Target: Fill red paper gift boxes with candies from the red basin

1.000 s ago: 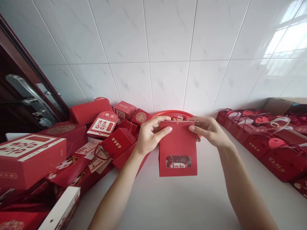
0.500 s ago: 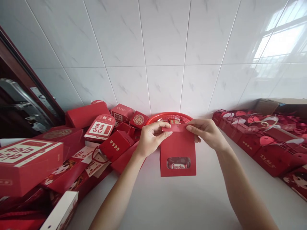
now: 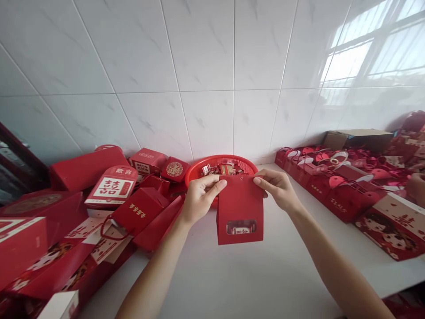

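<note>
A red gift box (image 3: 240,201) with a small clear window near its bottom hangs upright above the white table, between my two hands. Wrapped sweets show through the window. My left hand (image 3: 203,197) pinches the box's top left corner between thumb and fingers. At the top right corner, my right hand (image 3: 278,188) grips the same edge, its fingertips partly behind the box. Just behind stands a red plastic basket (image 3: 195,170) holding wrapped sweets (image 3: 227,169); the box and my left hand hide part of it.
Red boxes (image 3: 113,188) lie piled on the left of the white table (image 3: 226,283). Rows of red gift bags (image 3: 345,197) line the right side, with a cardboard box (image 3: 358,138) behind them. Part of another person's hand (image 3: 416,181) shows at the right edge. A tiled wall (image 3: 206,119) closes off the back.
The camera view has turned right. The box's top flap, folded toward me before, now stands up in line with the front, with both hands still on it.
</note>
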`<state>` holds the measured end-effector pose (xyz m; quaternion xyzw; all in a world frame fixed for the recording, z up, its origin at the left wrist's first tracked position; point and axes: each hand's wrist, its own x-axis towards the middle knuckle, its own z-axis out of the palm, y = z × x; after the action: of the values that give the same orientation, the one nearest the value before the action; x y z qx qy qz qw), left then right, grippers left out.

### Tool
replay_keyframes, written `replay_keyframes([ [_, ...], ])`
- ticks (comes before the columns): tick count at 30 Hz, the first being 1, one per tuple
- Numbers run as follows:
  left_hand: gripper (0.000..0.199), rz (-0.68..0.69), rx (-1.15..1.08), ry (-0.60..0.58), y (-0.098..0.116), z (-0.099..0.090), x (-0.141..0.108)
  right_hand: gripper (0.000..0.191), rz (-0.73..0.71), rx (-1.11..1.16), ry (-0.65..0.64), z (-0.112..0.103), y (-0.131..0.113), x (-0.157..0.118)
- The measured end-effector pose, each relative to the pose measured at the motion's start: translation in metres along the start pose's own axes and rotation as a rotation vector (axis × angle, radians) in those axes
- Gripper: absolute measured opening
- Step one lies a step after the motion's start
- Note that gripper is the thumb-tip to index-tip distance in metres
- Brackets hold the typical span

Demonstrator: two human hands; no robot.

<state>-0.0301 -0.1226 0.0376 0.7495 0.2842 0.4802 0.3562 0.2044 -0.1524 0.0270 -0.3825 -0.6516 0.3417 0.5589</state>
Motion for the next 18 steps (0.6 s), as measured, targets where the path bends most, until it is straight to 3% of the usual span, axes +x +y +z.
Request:
replay_keyframes([
  [5, 0.046, 0.044, 0.074, 0.033, -0.004, 0.014, -0.003, 0.038, 0.009, -0.009, -0.062, -0.008, 0.004, -0.017],
  [9, 0.036, 0.019, 0.118, -0.092, -0.006, 0.022, -0.006, 0.042, 0.046, -0.035, -0.03, -0.016, 0.008, -0.036],
  [11, 0.031, 0.008, 0.129, -0.183, -0.007, 0.024, -0.007, 0.044, 0.056, -0.076, 0.065, -0.023, 0.009, -0.05],
  [13, 0.039, 0.023, 0.129, -0.236, -0.009, 0.024, -0.007, 0.044, 0.045, -0.147, 0.202, -0.035, 0.007, -0.067],
  [15, 0.046, 0.053, 0.13, -0.233, -0.01, 0.021, -0.006, 0.041, 0.023, -0.24, 0.378, -0.054, 0.001, -0.087],
  [18, 0.042, 0.077, 0.161, -0.182, -0.008, 0.013, -0.004, 0.04, 0.004, -0.395, 0.673, -0.088, -0.013, -0.123],
])
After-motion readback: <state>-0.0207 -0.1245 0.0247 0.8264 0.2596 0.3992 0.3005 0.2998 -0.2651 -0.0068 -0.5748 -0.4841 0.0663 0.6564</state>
